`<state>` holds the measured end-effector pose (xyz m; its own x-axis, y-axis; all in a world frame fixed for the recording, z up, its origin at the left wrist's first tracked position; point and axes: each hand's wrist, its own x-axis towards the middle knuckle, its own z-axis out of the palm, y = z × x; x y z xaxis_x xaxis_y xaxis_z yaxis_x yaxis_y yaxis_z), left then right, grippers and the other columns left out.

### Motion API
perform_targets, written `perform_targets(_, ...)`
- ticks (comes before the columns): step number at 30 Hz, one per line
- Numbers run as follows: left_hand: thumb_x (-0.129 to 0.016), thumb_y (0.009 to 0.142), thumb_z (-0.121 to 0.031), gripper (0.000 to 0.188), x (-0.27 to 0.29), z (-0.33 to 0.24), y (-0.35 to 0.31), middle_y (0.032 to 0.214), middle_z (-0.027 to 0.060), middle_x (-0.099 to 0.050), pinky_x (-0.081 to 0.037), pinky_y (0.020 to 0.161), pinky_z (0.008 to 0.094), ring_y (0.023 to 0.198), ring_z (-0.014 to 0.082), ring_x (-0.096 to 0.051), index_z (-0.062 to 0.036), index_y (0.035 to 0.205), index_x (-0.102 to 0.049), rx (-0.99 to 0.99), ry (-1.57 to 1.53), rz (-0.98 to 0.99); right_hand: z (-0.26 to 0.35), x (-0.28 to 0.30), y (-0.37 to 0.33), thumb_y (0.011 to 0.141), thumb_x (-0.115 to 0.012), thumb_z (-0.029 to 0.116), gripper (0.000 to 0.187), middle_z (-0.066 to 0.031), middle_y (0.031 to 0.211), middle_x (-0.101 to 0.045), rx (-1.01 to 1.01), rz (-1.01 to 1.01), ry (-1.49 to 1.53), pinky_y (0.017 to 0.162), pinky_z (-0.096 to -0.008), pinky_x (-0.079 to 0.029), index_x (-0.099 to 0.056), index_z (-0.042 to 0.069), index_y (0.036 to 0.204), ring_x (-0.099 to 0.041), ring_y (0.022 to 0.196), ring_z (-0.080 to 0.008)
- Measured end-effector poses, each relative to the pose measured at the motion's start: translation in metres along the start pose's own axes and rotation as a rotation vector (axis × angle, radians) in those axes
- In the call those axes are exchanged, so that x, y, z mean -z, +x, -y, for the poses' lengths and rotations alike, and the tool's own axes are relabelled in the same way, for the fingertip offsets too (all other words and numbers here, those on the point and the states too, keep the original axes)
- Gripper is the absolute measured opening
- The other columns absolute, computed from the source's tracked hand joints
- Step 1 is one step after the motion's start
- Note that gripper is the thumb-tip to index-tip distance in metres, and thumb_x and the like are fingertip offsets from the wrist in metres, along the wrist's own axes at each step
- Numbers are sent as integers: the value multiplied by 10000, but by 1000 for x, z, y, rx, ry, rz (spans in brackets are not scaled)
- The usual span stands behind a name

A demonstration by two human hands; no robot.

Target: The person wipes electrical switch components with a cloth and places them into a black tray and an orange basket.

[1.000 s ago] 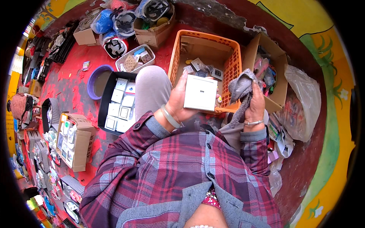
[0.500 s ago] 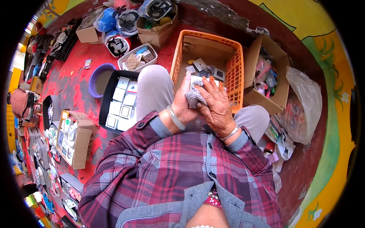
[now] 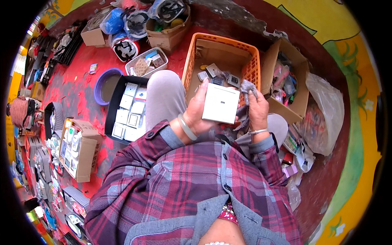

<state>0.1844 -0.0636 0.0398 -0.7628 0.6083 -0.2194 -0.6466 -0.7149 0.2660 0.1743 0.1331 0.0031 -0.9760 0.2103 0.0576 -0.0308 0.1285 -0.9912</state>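
My left hand [image 3: 197,111] grips a square white switch plate [image 3: 221,107] by its left side, face up, with a small dark slot at its middle. To the right, my right hand [image 3: 257,109] pinches a grey cloth [image 3: 247,87] that hangs down beside the plate, apart from it. Beyond both hands stands an orange plastic basket [image 3: 258,61] lined with cardboard, with a few small square plates [image 3: 212,70] lying inside. By my left knee, a black tray [image 3: 111,109] holds several white square plates [image 3: 134,120] set in rows.
Left of the tray sits a purple basin [image 3: 98,86] of murky water. A white basket [image 3: 165,65] of small goods is behind it. An open carton [image 3: 266,84] of colourful items stands right of the orange basket. Another carton [image 3: 83,166] with packaged goods is at the left.
My right hand has lifted off the plate and moved right, taking the cloth with it. The plate's white face, covered before, now shows in my left hand.
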Motion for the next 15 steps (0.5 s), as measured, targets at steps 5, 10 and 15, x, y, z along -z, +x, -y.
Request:
perform_targets(5,-346,923,-614,759,2,-37,-19,1234,219,-555,-461,913,581,1116,392,-562,25,1321,-445,-236,12,-19,-13,26,-6,953,-541,160,274,-44,975,-659,-285,25,297,723,-250,-499,-601,-28,1143,-617,811,-110)
perform_targets(10,-491,917,-410,566,43,-115,-71,1257,195,-561,-367,1012,593,1166,391,-527,7,1300,-481,-592,-34,-106,-38,29,-5,961,-517,141,292,-76,1034,-663,-441,61,297,766,-261,-507,-583,-50,1173,-642,872,-143)
perform_targets(15,-470,941,-361,483,104,-175,-168,1255,183,-566,-386,1013,562,1168,376,-532,-18,1280,-487,-924,-63,-325,-52,22,-5,968,-503,165,320,-99,1061,-660,-452,146,340,790,-284,-519,-565,-47,1199,-651,893,-172)
